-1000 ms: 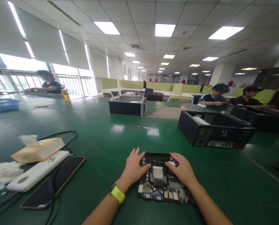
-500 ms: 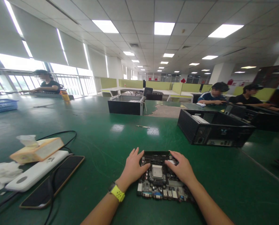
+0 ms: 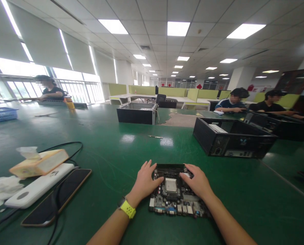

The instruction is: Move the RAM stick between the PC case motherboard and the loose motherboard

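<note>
A small black motherboard [image 3: 176, 200] lies flat on the green table [image 3: 116, 149] right in front of me, its silver processor [image 3: 171, 185] in the middle. My left hand [image 3: 145, 182], with a yellow watch on the wrist, rests on the board's left edge with fingers spread. My right hand [image 3: 198, 182] lies on the board's right part, fingers curled down onto the far corner near the processor. What its fingertips touch is hidden.
To the left lie a phone [image 3: 57, 197], a white power bank [image 3: 39, 185], a tissue box [image 3: 39, 162] and black cables. Open computer cases [image 3: 231, 137] [image 3: 138, 114] stand beyond the board. A blue basket [image 3: 1, 114] sits far left. Other people sit at the table's far sides.
Both hands stay on the motherboard almost unmoved. The view has tilted slightly, so everything sits a little higher in the frame.
</note>
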Motion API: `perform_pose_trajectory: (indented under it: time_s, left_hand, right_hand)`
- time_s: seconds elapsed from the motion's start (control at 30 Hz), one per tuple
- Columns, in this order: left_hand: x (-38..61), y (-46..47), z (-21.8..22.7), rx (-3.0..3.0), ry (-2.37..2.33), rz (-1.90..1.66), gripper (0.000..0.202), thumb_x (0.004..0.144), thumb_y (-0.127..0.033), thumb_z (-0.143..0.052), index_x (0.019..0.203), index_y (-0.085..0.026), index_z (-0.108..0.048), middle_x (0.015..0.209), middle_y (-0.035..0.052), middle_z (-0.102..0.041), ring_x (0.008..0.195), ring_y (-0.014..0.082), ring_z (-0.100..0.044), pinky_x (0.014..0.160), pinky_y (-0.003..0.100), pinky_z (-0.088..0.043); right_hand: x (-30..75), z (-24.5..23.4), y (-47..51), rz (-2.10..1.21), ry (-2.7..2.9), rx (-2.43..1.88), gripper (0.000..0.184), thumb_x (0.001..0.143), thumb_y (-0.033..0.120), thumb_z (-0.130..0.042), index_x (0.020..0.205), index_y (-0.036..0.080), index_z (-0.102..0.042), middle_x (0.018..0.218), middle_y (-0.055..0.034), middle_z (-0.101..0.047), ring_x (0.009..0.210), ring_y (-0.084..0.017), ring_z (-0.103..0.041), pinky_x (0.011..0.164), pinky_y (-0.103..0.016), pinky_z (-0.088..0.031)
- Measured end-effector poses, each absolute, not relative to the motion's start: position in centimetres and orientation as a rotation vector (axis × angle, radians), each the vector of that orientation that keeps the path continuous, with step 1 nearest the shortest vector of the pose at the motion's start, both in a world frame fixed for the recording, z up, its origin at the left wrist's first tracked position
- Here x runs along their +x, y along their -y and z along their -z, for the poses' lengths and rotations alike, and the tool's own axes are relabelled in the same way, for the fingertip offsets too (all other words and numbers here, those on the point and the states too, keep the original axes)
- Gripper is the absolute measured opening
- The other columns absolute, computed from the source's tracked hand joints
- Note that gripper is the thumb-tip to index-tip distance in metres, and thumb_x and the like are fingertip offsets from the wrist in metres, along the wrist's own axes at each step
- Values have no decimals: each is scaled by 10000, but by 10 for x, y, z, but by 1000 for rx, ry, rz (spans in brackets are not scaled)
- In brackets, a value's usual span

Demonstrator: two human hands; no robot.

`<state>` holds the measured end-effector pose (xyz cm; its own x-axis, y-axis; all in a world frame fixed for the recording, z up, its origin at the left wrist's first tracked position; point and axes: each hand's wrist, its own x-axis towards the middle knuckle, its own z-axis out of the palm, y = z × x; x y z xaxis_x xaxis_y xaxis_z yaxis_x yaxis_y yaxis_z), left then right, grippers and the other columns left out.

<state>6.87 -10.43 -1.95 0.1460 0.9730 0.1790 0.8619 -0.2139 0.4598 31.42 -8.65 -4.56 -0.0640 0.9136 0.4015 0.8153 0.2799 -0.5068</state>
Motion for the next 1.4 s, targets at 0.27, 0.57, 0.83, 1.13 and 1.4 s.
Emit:
perform_pose_trajectory:
  time_s: [0.27, 0.57, 0.83, 1.13, 1.4]
  left_hand:
    - [68, 105, 19, 2141, -1751, -649, 713, 730, -506, -534, 1332, -141, -422, 1461, 130, -276, 1359, 288, -185, 1087, 427, -197]
    - [69, 106, 22, 2167, -1740, -659, 706, 735, -486, -536, 1327, -118, -418, 1449, 140, -304, 1352, 281, -212, 1093, 404, -200]
    - [69, 105, 24, 2184, -1730, -663, 723, 741, -492, -531, 1335, -98, -405, 1445, 152, -308, 1340, 281, -242, 1095, 392, -201]
    - [70, 105, 27, 2182, -1685, -713, 698, 733, -483, -541, 1321, -131, -411, 1410, 136, -376, 1319, 274, -289, 1088, 401, -221]
    - [70, 105, 27, 2194, -1669, -708, 709, 738, -495, -534, 1324, -116, -411, 1409, 142, -376, 1317, 274, -290, 1088, 401, -225]
  right_hand:
    - [314, 44, 88, -208, 1907, -1563, 508, 761, 439, -538, 1175, 147, -592, 1194, -99, -587, 1126, -231, -502, 981, -357, -371]
    - [313, 44, 87, -220, 1944, -1585, 553, 778, 443, -512, 1234, 132, -542, 1222, -105, -569, 1152, -232, -478, 986, -360, -357]
    - [313, 43, 89, -212, 1921, -1578, 500, 774, 458, -522, 1156, 145, -601, 1199, -102, -584, 1133, -238, -488, 985, -368, -359]
    - [312, 43, 88, -205, 1919, -1588, 457, 765, 459, -531, 1101, 165, -630, 1164, -103, -602, 1114, -249, -502, 970, -382, -372]
    - [312, 41, 89, -202, 1924, -1617, 476, 768, 467, -524, 1112, 151, -617, 1173, -106, -596, 1114, -251, -499, 975, -369, -366]
